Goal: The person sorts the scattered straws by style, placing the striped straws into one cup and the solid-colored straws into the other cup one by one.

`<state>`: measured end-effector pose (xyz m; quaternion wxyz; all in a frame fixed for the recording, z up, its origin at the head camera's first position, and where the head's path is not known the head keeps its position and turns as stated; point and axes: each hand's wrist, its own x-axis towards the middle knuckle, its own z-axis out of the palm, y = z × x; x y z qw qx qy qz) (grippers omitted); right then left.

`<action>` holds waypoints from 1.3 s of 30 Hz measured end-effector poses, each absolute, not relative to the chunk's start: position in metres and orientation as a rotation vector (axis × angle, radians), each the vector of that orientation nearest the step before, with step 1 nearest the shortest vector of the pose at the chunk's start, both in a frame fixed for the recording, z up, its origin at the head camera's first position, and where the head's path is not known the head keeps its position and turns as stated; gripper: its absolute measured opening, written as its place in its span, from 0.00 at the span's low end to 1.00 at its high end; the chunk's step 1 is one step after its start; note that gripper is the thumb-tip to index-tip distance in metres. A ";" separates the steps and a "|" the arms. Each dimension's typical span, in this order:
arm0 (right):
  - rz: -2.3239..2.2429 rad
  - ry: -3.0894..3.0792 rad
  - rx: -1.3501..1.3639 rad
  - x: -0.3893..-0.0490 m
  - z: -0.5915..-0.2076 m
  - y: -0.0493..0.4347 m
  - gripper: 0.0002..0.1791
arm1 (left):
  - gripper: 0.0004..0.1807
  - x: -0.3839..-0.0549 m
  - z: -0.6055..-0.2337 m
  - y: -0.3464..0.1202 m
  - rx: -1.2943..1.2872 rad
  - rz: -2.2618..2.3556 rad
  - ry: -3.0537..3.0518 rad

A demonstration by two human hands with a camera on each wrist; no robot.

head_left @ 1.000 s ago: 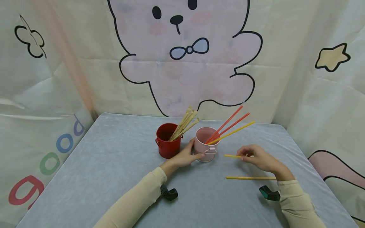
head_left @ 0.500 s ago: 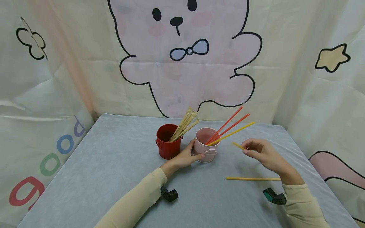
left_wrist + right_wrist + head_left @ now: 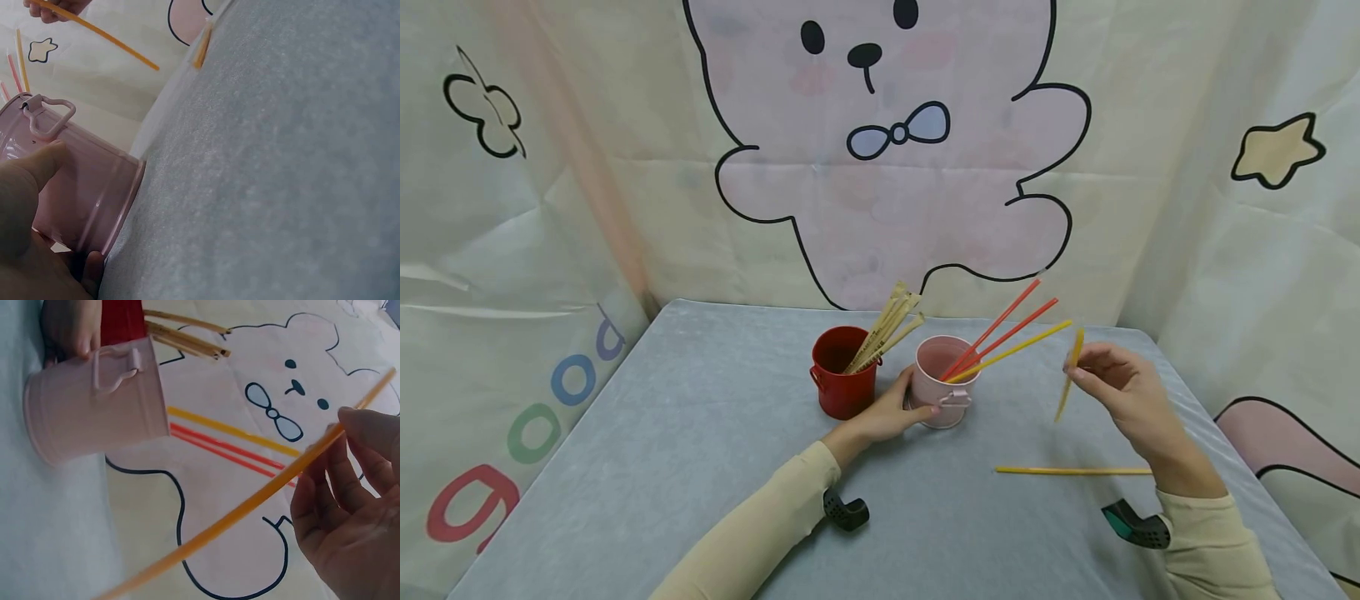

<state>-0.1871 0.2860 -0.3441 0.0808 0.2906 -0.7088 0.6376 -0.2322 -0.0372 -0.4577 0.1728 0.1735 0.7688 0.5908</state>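
A pink bucket [image 3: 942, 400] stands on the table, holding two red straws [image 3: 1000, 321] and one yellow straw [image 3: 1030, 343] that lean out to the right. My left hand [image 3: 887, 408] grips its left side; in the left wrist view the thumb [image 3: 44, 162] lies on the wall below the small handle. Right of the bucket, my right hand [image 3: 1120, 387] pinches another yellow straw [image 3: 231, 519] between thumb and fingers, tilted and raised off the cloth. One more yellow straw [image 3: 1067, 471] lies flat on the table, in front of the right hand.
A red bucket [image 3: 842, 396] with several paper-wrapped straws [image 3: 887, 329] stands just left of the pink one. Grey cloth covers the table [image 3: 715, 417]. Printed curtains hang behind and on both sides.
My right hand has lifted its yellow straw from near the table, moved right and up, and turned the straw from level to nearly upright. The left hand has stayed on the pink bucket.
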 end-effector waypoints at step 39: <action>2.406 -1.430 0.765 -0.186 -0.333 0.269 0.14 | 0.47 -0.230 -0.457 -0.037 0.477 1.671 2.176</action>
